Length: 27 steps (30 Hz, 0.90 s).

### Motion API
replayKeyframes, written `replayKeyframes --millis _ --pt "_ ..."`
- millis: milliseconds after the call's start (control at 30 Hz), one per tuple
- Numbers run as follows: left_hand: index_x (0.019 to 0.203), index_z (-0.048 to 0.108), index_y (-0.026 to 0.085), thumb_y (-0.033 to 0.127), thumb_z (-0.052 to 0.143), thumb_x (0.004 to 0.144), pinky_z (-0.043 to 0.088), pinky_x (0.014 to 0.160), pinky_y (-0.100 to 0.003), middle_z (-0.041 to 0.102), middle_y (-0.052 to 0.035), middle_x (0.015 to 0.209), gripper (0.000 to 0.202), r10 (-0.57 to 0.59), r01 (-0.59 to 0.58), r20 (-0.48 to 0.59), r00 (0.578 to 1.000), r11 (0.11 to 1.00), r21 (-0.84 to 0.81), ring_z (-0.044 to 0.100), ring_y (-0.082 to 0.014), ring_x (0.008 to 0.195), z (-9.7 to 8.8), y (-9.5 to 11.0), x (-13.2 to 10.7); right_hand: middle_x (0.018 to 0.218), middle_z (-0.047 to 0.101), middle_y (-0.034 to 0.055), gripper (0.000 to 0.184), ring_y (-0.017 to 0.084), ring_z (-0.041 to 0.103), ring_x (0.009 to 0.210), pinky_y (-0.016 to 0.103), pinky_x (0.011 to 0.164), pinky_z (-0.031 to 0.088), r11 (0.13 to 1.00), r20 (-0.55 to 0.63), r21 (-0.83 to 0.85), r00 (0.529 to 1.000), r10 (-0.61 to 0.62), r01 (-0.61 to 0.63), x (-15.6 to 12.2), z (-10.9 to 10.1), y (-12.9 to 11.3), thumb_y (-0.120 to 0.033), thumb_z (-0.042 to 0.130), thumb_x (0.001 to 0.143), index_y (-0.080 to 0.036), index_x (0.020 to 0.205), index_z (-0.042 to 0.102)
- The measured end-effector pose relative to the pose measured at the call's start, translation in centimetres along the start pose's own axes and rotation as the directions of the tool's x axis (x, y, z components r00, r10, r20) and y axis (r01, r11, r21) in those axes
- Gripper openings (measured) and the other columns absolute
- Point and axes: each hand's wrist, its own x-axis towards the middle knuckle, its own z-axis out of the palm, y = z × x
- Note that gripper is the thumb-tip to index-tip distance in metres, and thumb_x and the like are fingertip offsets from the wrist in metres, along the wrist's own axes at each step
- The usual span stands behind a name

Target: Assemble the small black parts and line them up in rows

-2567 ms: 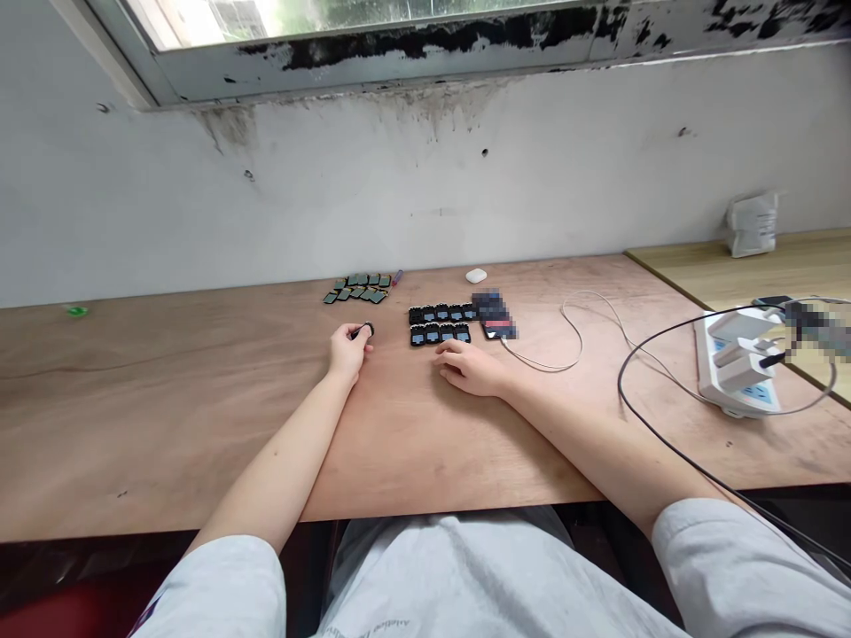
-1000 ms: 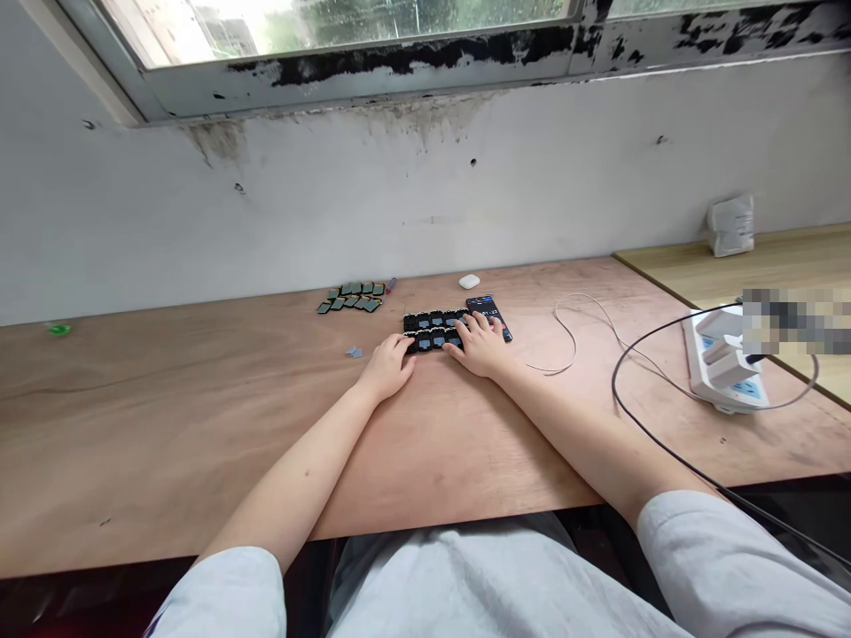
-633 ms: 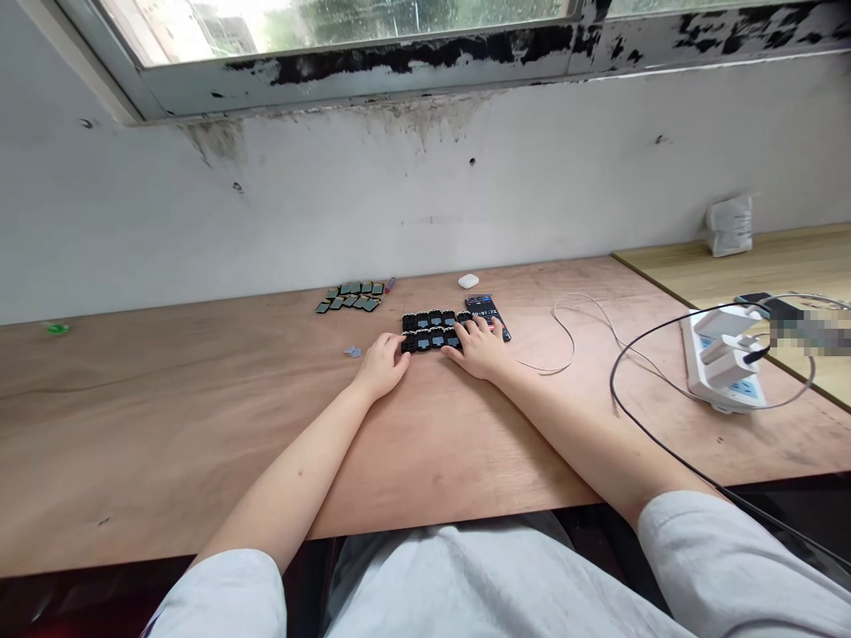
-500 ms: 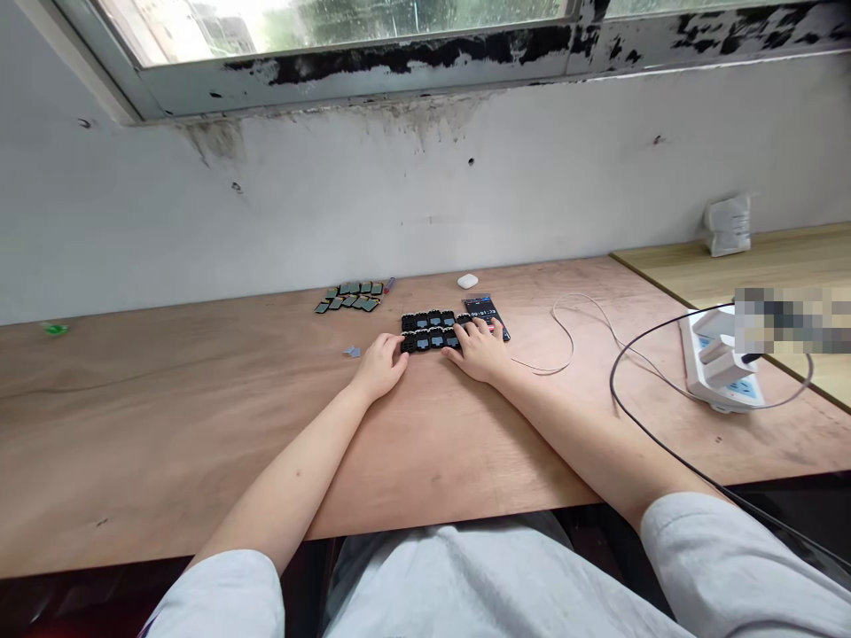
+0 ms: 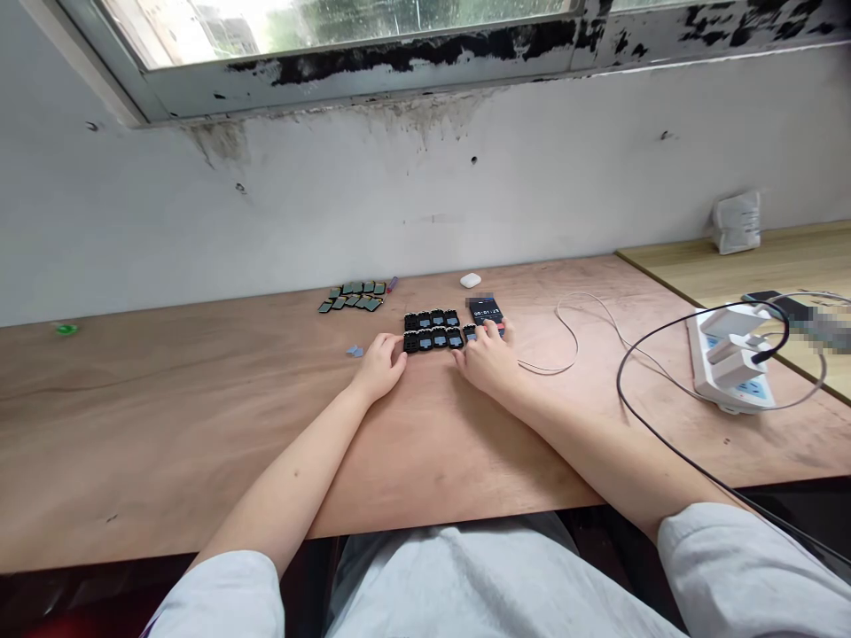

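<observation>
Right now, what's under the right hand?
The right hand rests over the wooden tabletop. Its fingertips overlap the lower end of a phone and sit beside a black module. Anything directly beneath the palm is hidden.

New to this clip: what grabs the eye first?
The left hand and right hand sit mid-bench on a plywood top, flanking two rows of small black blocks; the right fingertips reach a phone with a lit screen. Farther left lie flat greenish chips. At far right sits a white power strip.
</observation>
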Motion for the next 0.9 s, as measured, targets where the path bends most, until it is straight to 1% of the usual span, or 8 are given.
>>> replayKeyframes --millis 100,167,267,367,567,667,800,900 --pt "0.128 0.061 0.019 0.026 0.053 0.096 0.051 0.104 -0.042 0.060 -0.0128 0.123 0.033 0.047 -0.046 -0.021 0.999 0.998 0.038 0.062 -0.0266 0.114 -0.3 0.4 -0.2 0.099 0.069 0.0210 0.031 0.044 0.046 0.124 0.071 0.117 0.020 0.999 0.029 -0.007 0.999 -0.037 0.037 0.1 -0.3 -0.1 -0.037 0.061 0.097 -0.017 0.082 0.079" --pt "0.130 0.060 0.019 0.025 0.051 0.097 0.053 0.100 -0.040 0.061 -0.0117 0.120 0.034 0.085 -0.084 -0.005 0.996 0.995 0.048 0.064 -0.0247 0.108 -0.6 0.9 -0.6 0.098 0.070 0.0193 0.032 0.040 0.049 0.121 0.065 0.113 0.031 0.986 0.094 0.059 0.983 -0.160 0.155 0.1 -0.3 -0.2 -0.036 0.060 0.099 -0.017 0.081 0.079" --pt "0.130 0.059 0.021 0.028 0.047 0.101 0.056 0.089 -0.036 0.062 -0.0091 0.114 0.033 0.138 -0.137 0.066 0.988 0.990 -0.012 0.065 -0.0196 0.093 -1.1 2.1 -1.1 0.110 0.070 0.0153 0.027 0.031 0.056 0.114 0.049 0.103 0.048 0.892 0.183 0.257 0.887 -0.423 0.372 0.0 -0.3 -0.8 -0.035 0.059 0.100 -0.017 0.094 0.078" --pt "0.121 0.062 0.021 0.034 0.047 0.102 0.055 0.082 -0.035 0.064 -0.0072 0.105 0.027 0.197 -0.188 0.177 0.964 0.980 -0.068 0.064 -0.0188 0.087 -1.4 3.4 -1.4 0.130 0.065 0.0130 0.027 0.028 0.056 0.118 0.045 0.103 0.051 0.790 0.165 0.386 0.807 -0.567 0.476 -0.3 0.0 -1.4 -0.037 0.063 0.099 -0.019 0.115 0.074" --pt "0.108 0.065 0.022 0.044 0.067 0.091 0.054 0.091 -0.041 0.063 -0.0086 0.109 0.027 0.254 -0.238 0.269 0.929 0.967 -0.093 0.062 -0.0252 0.101 -1.4 4.2 -1.2 0.140 0.058 0.0130 0.031 0.029 0.052 0.127 0.047 0.108 0.050 0.747 0.088 0.464 0.814 -0.574 0.476 -0.3 0.9 -0.8 -0.027 0.064 0.097 -0.022 0.127 0.070" --pt "0.102 0.066 0.022 0.037 0.062 0.094 0.053 0.092 -0.042 0.064 -0.0081 0.105 0.018 0.244 -0.232 0.257 0.935 0.970 -0.075 0.061 -0.0252 0.101 -1.1 3.6 -1.2 0.140 0.056 0.0155 0.036 0.028 0.056 0.125 0.048 0.108 0.051 0.756 0.097 0.487 0.833 -0.545 0.437 -0.3 1.3 -0.3 -0.020 0.064 0.094 -0.021 0.130 0.068" --pt "0.102 0.067 0.022 0.031 0.061 0.092 0.055 0.089 -0.038 0.066 -0.0072 0.102 0.015 0.184 -0.171 0.147 0.972 0.980 -0.101 0.063 -0.0229 0.098 -0.8 2.6 -1.1 0.145 0.051 0.0188 0.039 0.028 0.058 0.122 0.050 0.107 0.052 0.771 0.091 0.484 0.852 -0.515 0.414 -0.1 1.4 -0.1 -0.017 0.062 0.093 -0.019 0.132 0.065" --pt "0.100 0.069 0.021 0.035 0.062 0.092 0.057 0.083 -0.034 0.070 -0.0069 0.104 0.018 0.033 -0.035 -0.015 0.999 0.982 -0.185 0.067 -0.0204 0.093 -0.8 1.4 -0.8 0.145 0.051 0.0185 0.035 0.027 0.059 0.122 0.050 0.107 0.052 0.773 0.087 0.481 0.854 -0.512 0.414 0.0 1.4 0.0 -0.016 0.062 0.093 -0.019 0.128 0.066"
